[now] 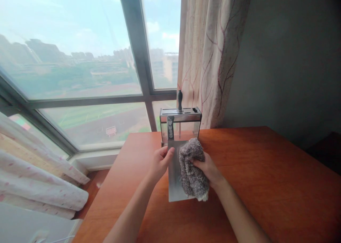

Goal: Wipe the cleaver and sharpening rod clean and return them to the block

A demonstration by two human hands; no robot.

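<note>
A cleaver point(174, 186) with a broad, flat steel blade is held in front of me, its dark handle point(170, 127) pointing away. My left hand point(160, 162) pinches the blade's left edge near the handle, thumb on top and the other fingers partly hidden. A crumpled grey fluffy cloth point(195, 179) is bunched in my right hand point(209, 166) and lies over the right side of the blade. The cloth hides much of that side of the blade and some of my right fingers.
Just beyond the cleaver, a clear-fronted knife block point(183, 111) with a metal frame holds a black-handled tool point(180, 100). It stands near the far edge of the brown wooden table point(253, 172). Windows and curtains point(210, 51) lie behind; another curtain point(39, 182) hangs at left.
</note>
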